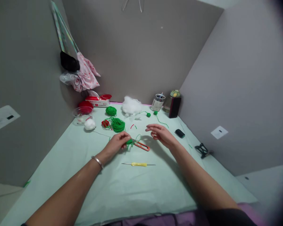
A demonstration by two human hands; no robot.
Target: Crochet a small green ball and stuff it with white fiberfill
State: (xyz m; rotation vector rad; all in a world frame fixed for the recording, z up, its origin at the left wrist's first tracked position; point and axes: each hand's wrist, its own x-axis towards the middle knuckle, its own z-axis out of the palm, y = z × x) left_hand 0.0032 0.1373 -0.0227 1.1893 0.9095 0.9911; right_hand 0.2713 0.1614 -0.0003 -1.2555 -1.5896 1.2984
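Pale green table [132, 188] holds orange snips [141, 145] lying left-to-right, the left hand [116, 145] pinching a green yarn piece [129, 142] at their left tip, while the right hand [161, 134] (fingers loose, holding nothing) hovers just beyond their handle end.

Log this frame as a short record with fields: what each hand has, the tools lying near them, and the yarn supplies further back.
left hand: left hand pinches a small green yarn piece, fingers closed on it
right hand: right hand open, palm down, holding nothing, above the mat
near tools: orange snips beside the green piece; yellow-handled crochet hook nearer the person
surface: pale green mat
yarn: loose green yarn pile, green yarn ball, white stuffing
wrist: bracelet on left arm
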